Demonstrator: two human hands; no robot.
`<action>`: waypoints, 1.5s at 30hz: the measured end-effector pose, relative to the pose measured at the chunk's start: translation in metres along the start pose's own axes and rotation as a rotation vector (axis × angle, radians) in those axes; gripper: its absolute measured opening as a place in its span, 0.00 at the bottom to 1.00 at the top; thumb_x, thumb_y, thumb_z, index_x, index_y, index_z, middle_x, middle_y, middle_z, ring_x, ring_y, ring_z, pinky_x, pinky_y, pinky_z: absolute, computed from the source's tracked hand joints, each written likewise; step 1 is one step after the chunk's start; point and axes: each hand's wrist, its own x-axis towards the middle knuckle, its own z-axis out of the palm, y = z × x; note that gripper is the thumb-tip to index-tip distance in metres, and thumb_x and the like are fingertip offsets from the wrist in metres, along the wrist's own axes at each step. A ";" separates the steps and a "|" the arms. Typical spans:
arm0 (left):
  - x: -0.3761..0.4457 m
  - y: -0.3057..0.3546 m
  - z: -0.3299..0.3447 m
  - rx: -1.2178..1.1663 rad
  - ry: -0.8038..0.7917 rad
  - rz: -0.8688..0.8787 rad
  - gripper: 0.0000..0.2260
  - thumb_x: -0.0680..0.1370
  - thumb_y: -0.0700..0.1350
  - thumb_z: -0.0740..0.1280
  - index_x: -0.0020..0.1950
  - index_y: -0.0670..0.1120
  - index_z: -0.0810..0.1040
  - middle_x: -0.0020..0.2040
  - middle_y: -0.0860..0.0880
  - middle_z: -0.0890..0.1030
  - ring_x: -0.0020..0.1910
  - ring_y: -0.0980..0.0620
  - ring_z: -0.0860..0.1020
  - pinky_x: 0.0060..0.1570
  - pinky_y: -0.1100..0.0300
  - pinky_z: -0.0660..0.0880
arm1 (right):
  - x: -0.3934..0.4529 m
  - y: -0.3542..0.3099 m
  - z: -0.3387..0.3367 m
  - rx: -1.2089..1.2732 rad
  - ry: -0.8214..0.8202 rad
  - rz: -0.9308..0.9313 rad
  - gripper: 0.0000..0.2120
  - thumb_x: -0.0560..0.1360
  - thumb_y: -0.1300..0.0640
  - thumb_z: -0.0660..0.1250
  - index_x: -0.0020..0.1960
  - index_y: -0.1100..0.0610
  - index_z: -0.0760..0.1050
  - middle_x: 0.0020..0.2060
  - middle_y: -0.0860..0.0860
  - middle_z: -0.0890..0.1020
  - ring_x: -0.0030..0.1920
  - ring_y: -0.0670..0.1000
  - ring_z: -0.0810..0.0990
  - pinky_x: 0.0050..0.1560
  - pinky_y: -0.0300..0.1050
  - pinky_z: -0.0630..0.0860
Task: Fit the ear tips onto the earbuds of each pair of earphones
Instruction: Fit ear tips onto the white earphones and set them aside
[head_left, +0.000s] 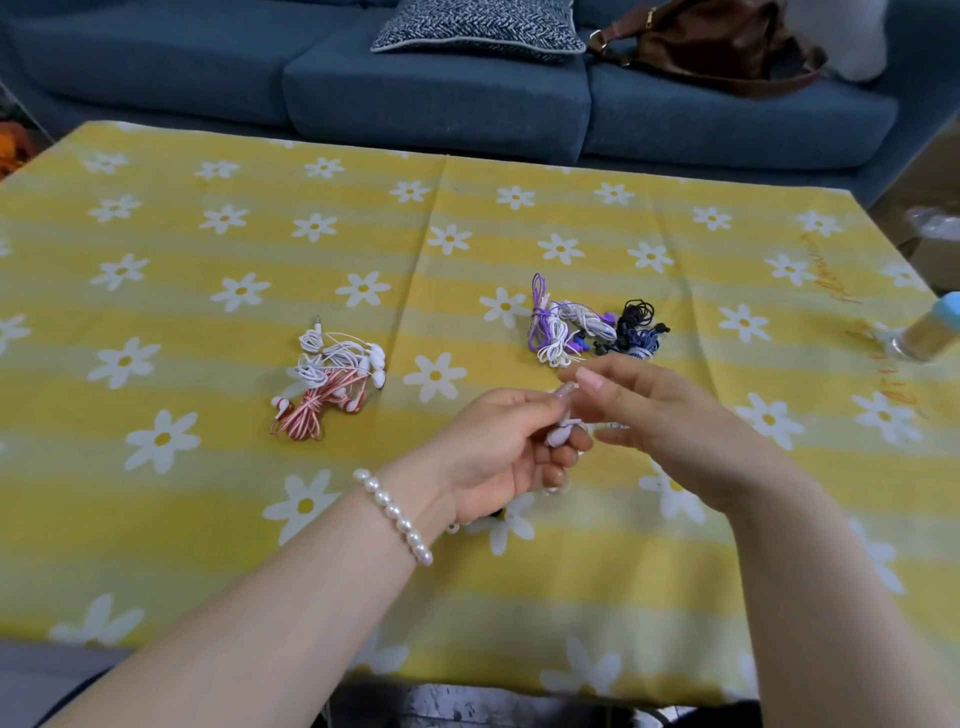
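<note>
Fitting step in hand, apparently. Pale earbud (560, 434) pinched in left hand (511, 447) above bench (208, 519). Right hand (654, 410) fingers (589, 378) pressed at earbud top; ear tip not discernible. Next: tip to be seated squarely, likely.

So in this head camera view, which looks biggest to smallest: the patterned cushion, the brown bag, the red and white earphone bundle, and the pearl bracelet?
1. Brown bag, though cut off by the frame's top edge.
2. Patterned cushion, close to the bag and also cropped, so that order is unsure.
3. Red and white earphone bundle.
4. Pearl bracelet, smallest, even though nearest the camera.
</note>
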 end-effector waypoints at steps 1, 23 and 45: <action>0.000 -0.001 0.001 -0.009 0.005 -0.002 0.17 0.80 0.43 0.57 0.33 0.44 0.76 0.30 0.47 0.75 0.28 0.54 0.70 0.26 0.65 0.67 | 0.000 0.001 0.000 0.020 -0.025 0.009 0.21 0.65 0.40 0.65 0.53 0.51 0.76 0.45 0.48 0.84 0.48 0.45 0.82 0.61 0.53 0.72; -0.003 0.014 -0.006 -0.037 0.071 0.013 0.08 0.79 0.42 0.60 0.46 0.41 0.77 0.34 0.45 0.81 0.32 0.52 0.80 0.37 0.61 0.79 | 0.001 -0.003 0.000 -0.030 0.262 -0.094 0.07 0.66 0.58 0.75 0.31 0.55 0.79 0.19 0.45 0.70 0.23 0.44 0.66 0.26 0.33 0.64; -0.010 0.021 -0.064 1.520 0.386 -0.169 0.10 0.66 0.39 0.76 0.37 0.51 0.77 0.44 0.49 0.81 0.44 0.48 0.80 0.41 0.58 0.77 | 0.002 0.001 -0.003 -0.242 0.167 0.202 0.13 0.68 0.53 0.73 0.30 0.59 0.76 0.16 0.45 0.66 0.21 0.49 0.63 0.22 0.36 0.59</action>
